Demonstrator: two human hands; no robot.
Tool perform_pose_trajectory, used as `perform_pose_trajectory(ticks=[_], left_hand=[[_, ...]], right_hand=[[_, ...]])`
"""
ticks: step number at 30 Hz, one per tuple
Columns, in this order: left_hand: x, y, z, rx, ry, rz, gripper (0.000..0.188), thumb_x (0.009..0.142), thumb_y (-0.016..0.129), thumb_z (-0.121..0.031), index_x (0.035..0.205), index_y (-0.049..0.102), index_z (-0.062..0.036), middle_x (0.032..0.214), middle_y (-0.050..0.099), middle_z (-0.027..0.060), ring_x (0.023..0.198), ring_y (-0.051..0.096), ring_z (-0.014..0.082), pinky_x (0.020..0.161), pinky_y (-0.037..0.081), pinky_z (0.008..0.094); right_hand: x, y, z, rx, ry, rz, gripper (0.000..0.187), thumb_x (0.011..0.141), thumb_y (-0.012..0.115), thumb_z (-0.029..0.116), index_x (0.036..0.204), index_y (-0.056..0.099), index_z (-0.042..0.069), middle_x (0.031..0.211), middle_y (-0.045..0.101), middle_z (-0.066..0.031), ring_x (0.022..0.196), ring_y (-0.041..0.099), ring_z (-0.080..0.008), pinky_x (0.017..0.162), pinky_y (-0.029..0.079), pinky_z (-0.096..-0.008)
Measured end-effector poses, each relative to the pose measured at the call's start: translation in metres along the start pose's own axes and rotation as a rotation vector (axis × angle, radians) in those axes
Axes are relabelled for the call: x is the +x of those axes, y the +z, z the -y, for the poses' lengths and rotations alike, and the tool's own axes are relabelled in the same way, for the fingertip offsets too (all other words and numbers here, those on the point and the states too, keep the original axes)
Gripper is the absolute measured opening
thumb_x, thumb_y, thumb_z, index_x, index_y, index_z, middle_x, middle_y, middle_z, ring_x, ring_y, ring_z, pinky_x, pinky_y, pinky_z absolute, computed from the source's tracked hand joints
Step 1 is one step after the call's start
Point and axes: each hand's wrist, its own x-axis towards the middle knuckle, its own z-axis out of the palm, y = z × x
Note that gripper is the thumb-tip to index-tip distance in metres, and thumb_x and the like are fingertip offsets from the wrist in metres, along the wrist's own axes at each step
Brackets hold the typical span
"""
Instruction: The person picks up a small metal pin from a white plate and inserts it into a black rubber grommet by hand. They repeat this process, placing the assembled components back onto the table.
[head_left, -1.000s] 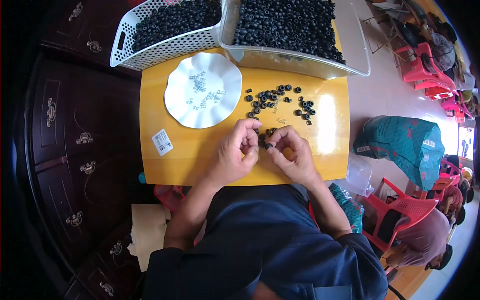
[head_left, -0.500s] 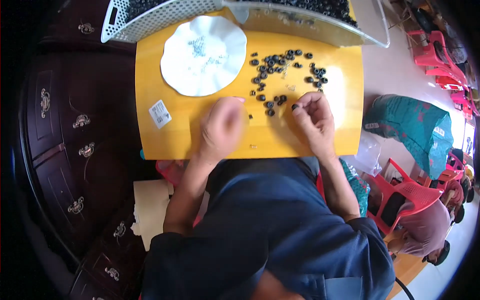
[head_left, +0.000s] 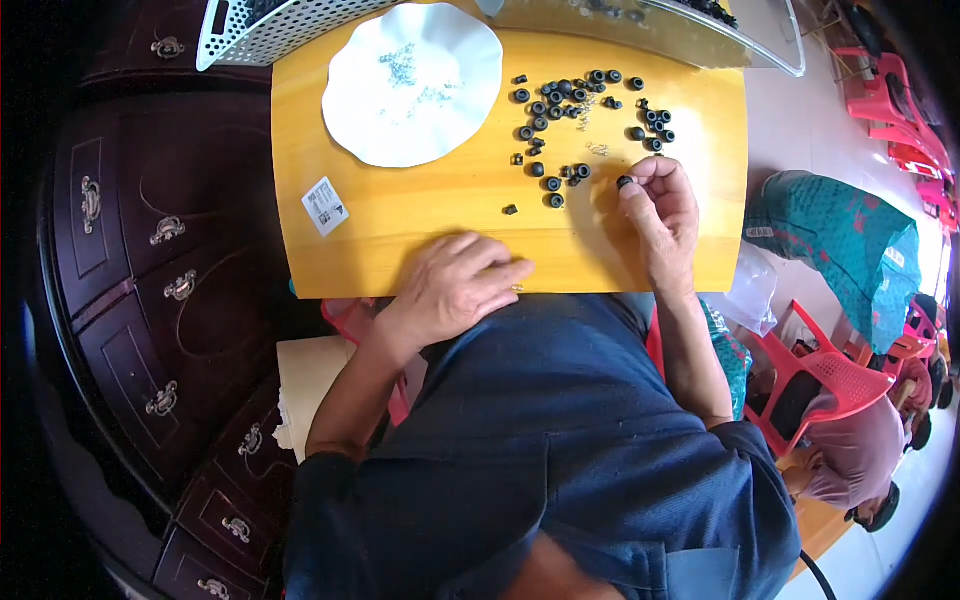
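Note:
My right hand (head_left: 668, 215) is raised over the right part of the yellow table, its thumb and fingers pinching a small black round part (head_left: 625, 182). My left hand (head_left: 460, 285) rests at the table's front edge, palm down, with fingers apart. Its fingertips lie beside tiny metal springs (head_left: 517, 288) at that edge. Several black ring-like parts (head_left: 555, 200) lie scattered over the middle and right of the table, with more small springs (head_left: 597, 150) among them. One small black piece (head_left: 511, 210) sits apart from the rest, between my hands.
A white wavy-rimmed plate (head_left: 350, 130) holds tiny clear bits. Behind it stand a white perforated basket (head_left: 290, 50) and a clear bin (head_left: 650, 40) with black parts. A label (head_left: 325, 206) lies at left on the table (head_left: 400, 220). Teal sacks (head_left: 835, 245) and red chairs (head_left: 830, 375) stand at right.
My left hand has come down and back to the table's front edge, beside the springs there. My right hand keeps its pinch on the black part. The view has shifted slightly.

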Motion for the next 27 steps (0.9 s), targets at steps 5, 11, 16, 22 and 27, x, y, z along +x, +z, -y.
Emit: perform_pose_trajectory(ticks=[5,11,16,22,27], left_hand=[[0.006,0.007,0.005,-0.038,0.131,0.057,0.021,0.071,0.08,-0.013,0.09,0.073,-0.0139,0.082,0.059,-0.0016,0.078,0.061,0.0189,0.067,0.05,0.0341],[0.004,0.02,0.006,0.025,0.119,-0.024,0.018,0.071,0.078,-0.009,0.087,0.07,-0.0118,0.084,0.061,0.0005,0.075,0.061,0.0202,0.066,0.05,0.034],[0.009,0.019,0.004,0.085,0.107,-0.056,0.019,0.073,0.078,-0.008,0.088,0.066,-0.0095,0.086,0.062,0.0036,0.077,0.062,0.0222,0.066,0.05,0.0349],[0.011,0.019,0.002,0.03,0.056,-0.124,0.018,0.078,0.075,-0.004,0.091,0.063,-0.007,0.087,0.064,0.0066,0.078,0.064,0.0271,0.068,0.052,0.0373],[0.02,0.013,-0.014,-0.295,-0.121,-0.297,0.015,0.082,0.071,0.007,0.091,0.062,-0.0018,0.082,0.067,0.0111,0.074,0.067,0.0258,0.07,0.054,0.0343]], right_hand=[[0.0,0.003,0.0,-0.004,0.021,0.001,0.016,0.095,0.06,0.0,0.11,0.055,0.005,0.097,0.053,0.0032,0.084,0.049,-0.0034,0.075,0.039,-0.0183],[-0.004,0.009,0.003,0.006,0.041,0.017,0.017,0.095,0.06,-0.001,0.11,0.055,0.005,0.099,0.053,0.0038,0.085,0.049,-0.0032,0.077,0.039,-0.0185],[-0.007,0.014,0.008,0.083,0.126,0.059,0.023,0.096,0.063,0.003,0.118,0.059,0.004,0.103,0.058,0.0033,0.09,0.051,-0.0034,0.078,0.041,-0.0181],[-0.005,0.009,0.006,0.221,0.227,0.111,0.024,0.098,0.065,0.013,0.119,0.061,0.005,0.099,0.063,-0.0009,0.082,0.054,-0.0072,0.077,0.045,-0.0231],[-0.004,0.009,0.004,0.449,0.279,0.185,0.025,0.098,0.066,0.019,0.12,0.062,0.007,0.098,0.064,-0.0047,0.077,0.055,-0.0114,0.076,0.047,-0.0271]])
